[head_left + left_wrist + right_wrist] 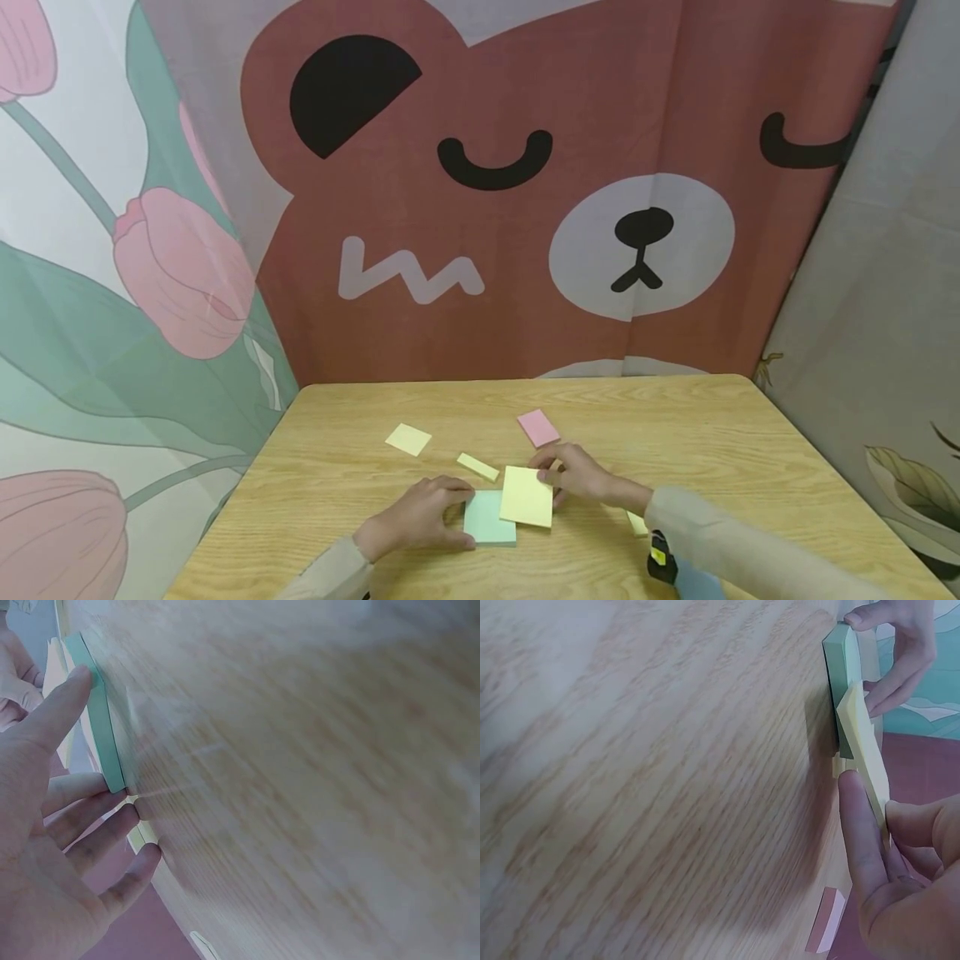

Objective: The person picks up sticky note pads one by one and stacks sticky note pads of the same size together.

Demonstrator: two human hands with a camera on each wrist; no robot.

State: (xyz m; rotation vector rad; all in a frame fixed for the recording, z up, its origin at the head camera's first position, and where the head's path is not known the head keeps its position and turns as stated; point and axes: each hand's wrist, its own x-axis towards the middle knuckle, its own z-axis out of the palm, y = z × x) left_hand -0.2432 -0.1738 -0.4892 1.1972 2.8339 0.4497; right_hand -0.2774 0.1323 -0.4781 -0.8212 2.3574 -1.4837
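Observation:
A mint-green sticky note pad lies flat on the table. My left hand holds it at its left side, with the thumb at the near corner and the fingers at the far one. Between thumb and fingers, my right hand pinches a square yellow sticky note pad by its right edge. This yellow pad is tilted in the right wrist view, and its left part overlaps the green pad. From the left wrist view, the left thumb presses the green pad's side.
Behind the hands on the wooden table lie a narrow yellow pad, a pale yellow square pad and a pink pad. Another yellow piece is partly hidden under the right forearm. A bear-print curtain hangs behind the table.

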